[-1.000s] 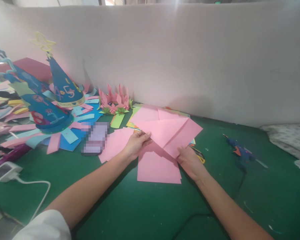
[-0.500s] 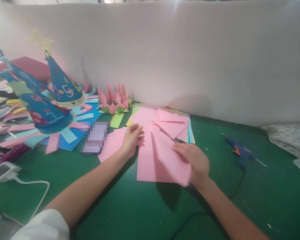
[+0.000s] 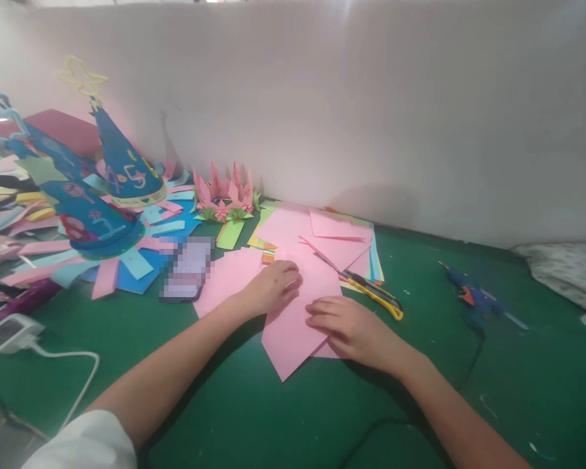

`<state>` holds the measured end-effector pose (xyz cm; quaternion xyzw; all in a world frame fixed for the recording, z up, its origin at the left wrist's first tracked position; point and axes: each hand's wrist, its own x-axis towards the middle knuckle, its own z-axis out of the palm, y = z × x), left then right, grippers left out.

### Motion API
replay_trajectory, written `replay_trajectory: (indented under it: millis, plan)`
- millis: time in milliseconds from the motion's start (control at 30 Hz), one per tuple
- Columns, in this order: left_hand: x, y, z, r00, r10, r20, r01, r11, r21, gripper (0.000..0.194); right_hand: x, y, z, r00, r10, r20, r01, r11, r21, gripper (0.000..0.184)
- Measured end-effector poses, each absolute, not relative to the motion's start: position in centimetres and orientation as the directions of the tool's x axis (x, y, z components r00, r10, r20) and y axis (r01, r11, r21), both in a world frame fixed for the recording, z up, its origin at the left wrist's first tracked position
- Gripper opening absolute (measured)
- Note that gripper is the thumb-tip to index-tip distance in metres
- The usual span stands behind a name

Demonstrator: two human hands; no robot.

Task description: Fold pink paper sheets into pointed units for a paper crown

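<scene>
A pink paper sheet [image 3: 293, 326] lies folded on the green table [image 3: 254, 410], one corner pointing toward me. My left hand [image 3: 273, 286] rests on its upper left part with the fingers curled down onto the paper. My right hand [image 3: 351, 326] lies flat on its right side, fingers stretched out to the left and pressing the fold. Behind the hands sits a stack of more pink and coloured sheets [image 3: 336, 244].
A yellow utility knife [image 3: 376, 293] lies right of the sheets and a blue glue gun [image 3: 473, 299] farther right. A phone [image 3: 188, 268] lies left of my left hand. Blue party hats [image 3: 122, 169], pink paper flowers [image 3: 222, 192] and paper strips crowd the left; a white partition stands behind.
The lifted pink sheet has come down and been folded over on the table. My right hand moved from the sheet's right edge to press flat on the fold; my left hand shifted slightly right onto it.
</scene>
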<state>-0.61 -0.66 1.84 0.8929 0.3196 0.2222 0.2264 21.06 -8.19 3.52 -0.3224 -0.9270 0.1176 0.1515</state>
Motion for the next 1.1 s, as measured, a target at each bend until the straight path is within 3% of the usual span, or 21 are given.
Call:
replay_trajectory:
  millis: [233, 467, 600, 733, 867, 1000, 1100]
  plan:
    - [-0.9, -0.8, 1.7, 0.805, 0.553, 0.214, 0.348, -0.733, 0.585, 0.032, 20.5, -9.1, 3.6, -0.804, 0.544, 0.241, 0.456, 0.824, -0.336, 0.025]
    - [-0.8, -0.8, 1.8, 0.823, 0.508, 0.253, 0.301, -0.769, 0.565, 0.022, 20.7, -8.2, 3.7, -0.727, 0.65, 0.22, 0.483, 0.713, -0.508, 0.023]
    - [-1.0, -0.6, 1.9, 0.82, 0.525, 0.227, 0.352, -0.776, 0.524, 0.023, 21.2, -7.5, 3.7, -0.672, 0.727, 0.142, 0.491, 0.58, -0.65, 0.02]
    - [-1.4, -0.3, 2.3, 0.818, 0.538, 0.203, 0.338, -0.735, 0.587, 0.023, 21.6, -6.9, 4.0, -0.58, 0.814, -0.031, 0.514, 0.336, -0.789, 0.02]
    - [-2.0, 0.1, 2.8, 0.791, 0.597, 0.134, 0.349, -0.62, 0.703, 0.018, 21.2, -6.3, 3.6, -0.417, 0.901, -0.116, 0.62, 0.189, -0.761, 0.024]
    - [-2.4, 0.4, 3.1, 0.739, 0.664, 0.11, 0.351, -0.52, 0.779, 0.027, 20.3, -6.1, 2.6, -0.338, 0.939, -0.06, 0.699, 0.208, -0.684, 0.027]
    - [-2.4, 0.4, 3.5, 0.773, 0.63, 0.075, 0.368, -0.541, 0.756, 0.026, 19.9, -6.0, 2.0, -0.304, 0.953, 0.012, 0.758, 0.25, -0.603, 0.029]
